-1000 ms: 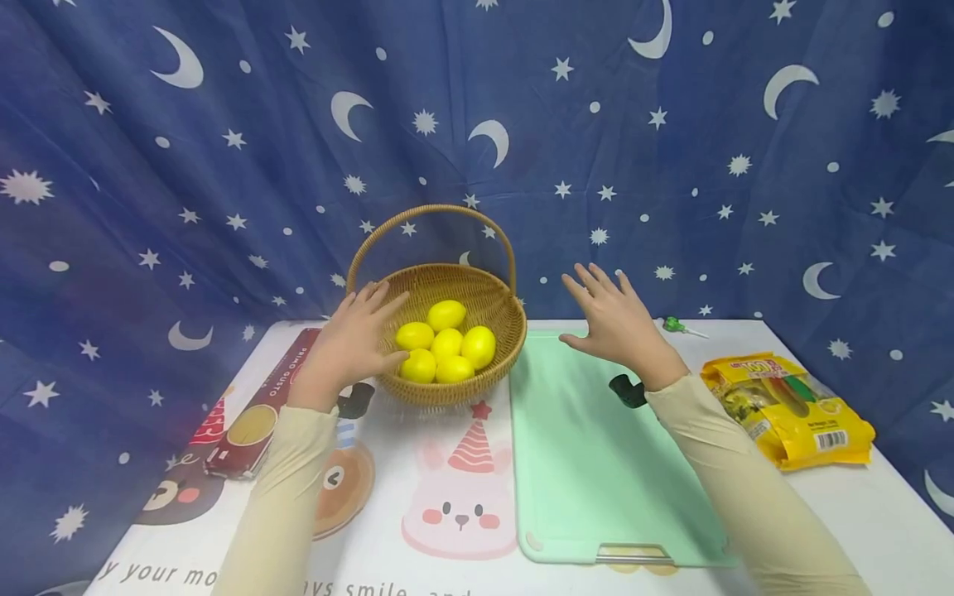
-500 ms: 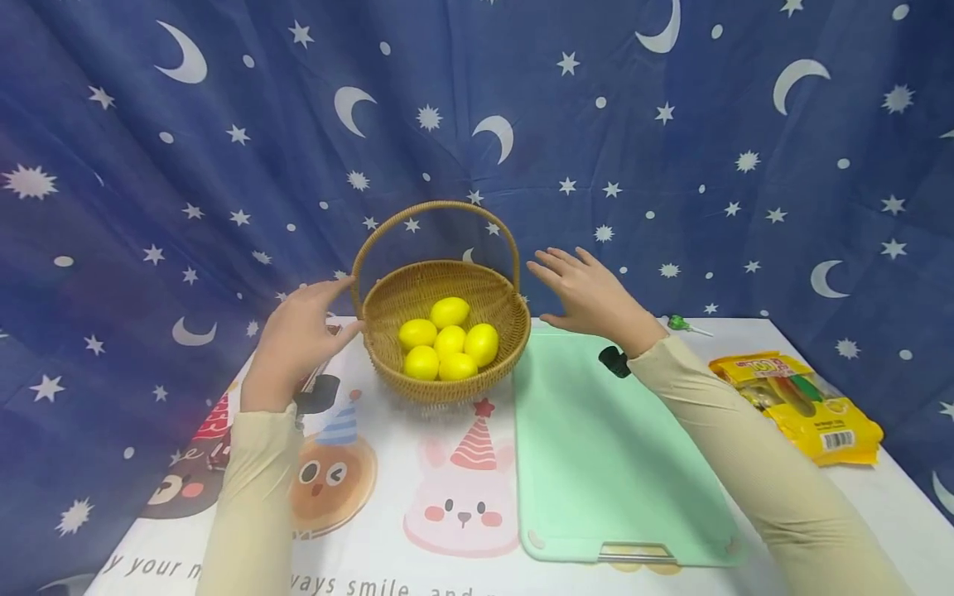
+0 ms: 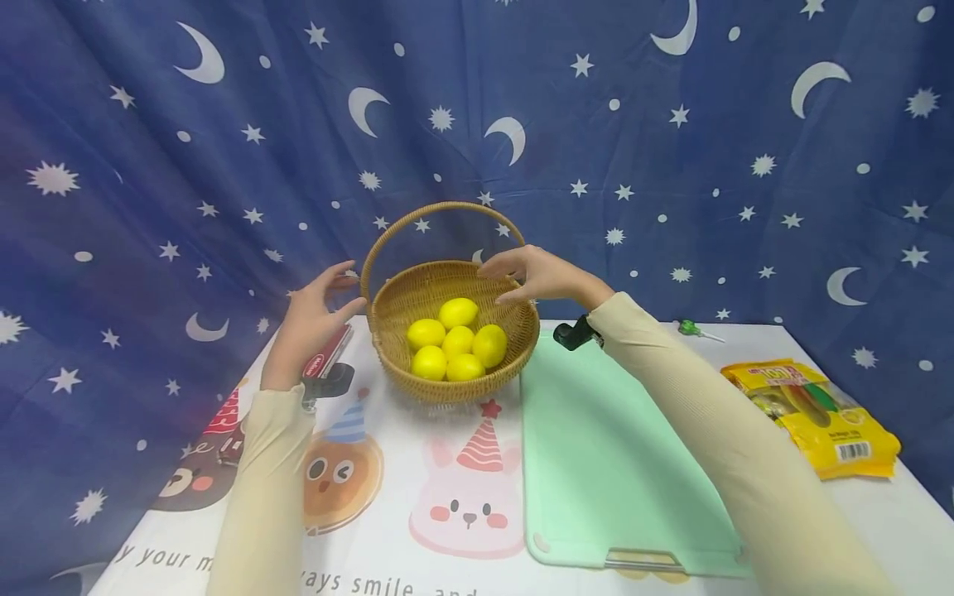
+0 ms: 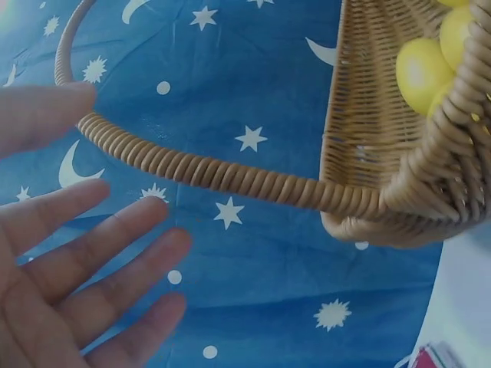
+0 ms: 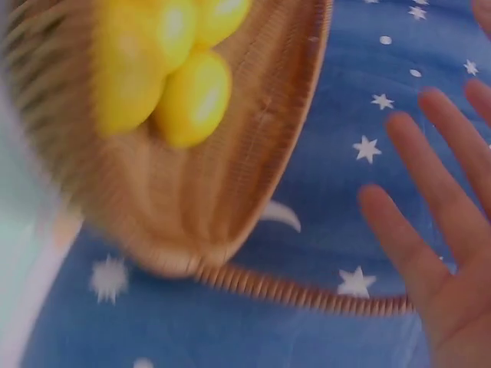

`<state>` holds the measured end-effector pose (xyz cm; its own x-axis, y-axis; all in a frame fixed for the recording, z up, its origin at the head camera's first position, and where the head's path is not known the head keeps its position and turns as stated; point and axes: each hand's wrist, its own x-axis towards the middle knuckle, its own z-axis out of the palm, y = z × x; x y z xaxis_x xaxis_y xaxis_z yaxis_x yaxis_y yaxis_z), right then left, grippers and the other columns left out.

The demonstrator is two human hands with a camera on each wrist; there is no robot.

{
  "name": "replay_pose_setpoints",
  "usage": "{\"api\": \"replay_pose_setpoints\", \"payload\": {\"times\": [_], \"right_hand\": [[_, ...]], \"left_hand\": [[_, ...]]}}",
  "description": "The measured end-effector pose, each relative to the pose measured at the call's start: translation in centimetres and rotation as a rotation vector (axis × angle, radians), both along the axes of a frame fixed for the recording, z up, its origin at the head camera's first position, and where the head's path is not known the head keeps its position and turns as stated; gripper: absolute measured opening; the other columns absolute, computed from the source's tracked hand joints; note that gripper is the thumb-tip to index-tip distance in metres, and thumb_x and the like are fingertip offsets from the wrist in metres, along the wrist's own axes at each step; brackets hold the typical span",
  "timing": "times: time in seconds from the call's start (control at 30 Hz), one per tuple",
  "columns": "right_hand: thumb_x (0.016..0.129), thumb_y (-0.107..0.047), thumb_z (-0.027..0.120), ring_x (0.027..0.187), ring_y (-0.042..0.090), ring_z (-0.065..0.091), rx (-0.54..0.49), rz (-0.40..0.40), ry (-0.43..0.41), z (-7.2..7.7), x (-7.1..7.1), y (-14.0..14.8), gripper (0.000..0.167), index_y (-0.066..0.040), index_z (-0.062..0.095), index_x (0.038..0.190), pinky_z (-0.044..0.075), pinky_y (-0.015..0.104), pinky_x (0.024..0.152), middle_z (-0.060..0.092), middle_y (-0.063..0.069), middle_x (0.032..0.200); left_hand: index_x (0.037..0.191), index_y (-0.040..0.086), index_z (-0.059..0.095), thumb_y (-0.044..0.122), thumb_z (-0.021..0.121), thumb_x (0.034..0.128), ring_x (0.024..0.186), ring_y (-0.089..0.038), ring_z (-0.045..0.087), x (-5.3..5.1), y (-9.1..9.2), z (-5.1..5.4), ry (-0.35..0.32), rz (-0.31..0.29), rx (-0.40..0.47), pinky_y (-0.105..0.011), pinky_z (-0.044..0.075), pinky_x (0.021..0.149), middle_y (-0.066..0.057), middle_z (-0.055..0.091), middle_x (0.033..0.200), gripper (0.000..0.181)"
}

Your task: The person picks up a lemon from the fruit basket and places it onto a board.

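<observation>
A wicker basket (image 3: pixel 395 379) with a tall arched handle (image 3: pixel 445 205) stands at the back of the table and holds several yellow lemons (image 3: pixel 458 341). My left hand (image 3: pixel 307 327) is raised at the handle's left side, fingers spread and thumb apart. In the left wrist view the thumb overlaps the handle (image 4: pixel 207 172); I cannot tell whether it touches. My right hand (image 3: pixel 550 275) hovers at the basket's right side, its fingers extended and partly covering the handle's right part. The right wrist view shows the fingers spread, with nothing between them.
A green cutting board (image 3: pixel 604 463) lies to the right of the basket. Beyond it are a yellow snack bag (image 3: pixel 820 418) and a green lollipop (image 3: pixel 689 329). A dark red package (image 3: pixel 324 356) lies partly behind my left arm. A star-patterned curtain (image 3: pixel 611 165) hangs behind the table.
My left hand has moved from in front of the basket to its left side. My right hand has come leftward from above the cutting board to the basket's right side.
</observation>
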<state>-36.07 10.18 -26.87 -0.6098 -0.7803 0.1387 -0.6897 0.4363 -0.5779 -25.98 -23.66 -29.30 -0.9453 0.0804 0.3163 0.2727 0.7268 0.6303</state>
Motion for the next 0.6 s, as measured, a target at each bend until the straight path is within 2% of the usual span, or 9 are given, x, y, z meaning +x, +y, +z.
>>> {"api": "replay_pose_setpoints", "payload": {"times": [0.13,0.33,0.47,0.6], "right_hand": [[0.084,-0.012,0.069,0.124,0.028,0.053,-0.045,0.084,-0.169,-0.2,-1.2,-1.7,0.048,-0.006,0.054,0.13,0.045,0.044,0.104,0.056,0.012,0.133],[0.086,-0.012,0.066,0.127,0.031,0.049,-0.002,0.145,-0.322,-1.3,-2.0,-4.9,0.051,-0.005,0.049,0.133,0.047,0.036,0.103,0.052,0.011,0.137],[0.086,-0.012,0.067,0.126,0.033,0.049,0.045,0.189,-0.402,-2.8,-2.2,-7.0,0.049,-0.005,0.05,0.132,0.049,0.033,0.1,0.055,0.012,0.134],[0.086,-0.013,0.067,0.124,0.028,0.052,0.095,0.195,-0.441,-4.3,-2.1,-8.5,0.047,-0.006,0.053,0.13,0.048,0.032,0.101,0.057,0.013,0.132]], "left_hand": [[0.145,0.014,0.033,0.028,0.057,0.0944,0.125,-0.037,0.05,-0.5,-0.2,0.1,-0.051,-0.044,0.055,-0.056,0.037,0.106,-0.018,0.051,0.137,0.058],[0.139,0.01,0.042,0.029,0.055,0.0954,0.126,-0.038,0.049,-1.2,-0.5,0.4,-0.121,-0.1,0.085,-0.057,0.032,0.109,-0.02,0.054,0.133,0.049],[0.135,0.007,0.047,0.027,0.056,0.095,0.125,-0.037,0.049,-1.8,-0.6,0.5,-0.168,-0.153,0.098,-0.057,0.032,0.11,-0.021,0.055,0.131,0.045],[0.129,0.005,0.052,0.017,0.058,0.0935,0.121,-0.037,0.053,-2.7,-0.9,0.2,-0.188,-0.211,0.091,-0.055,0.038,0.106,-0.022,0.057,0.127,0.038]]}}
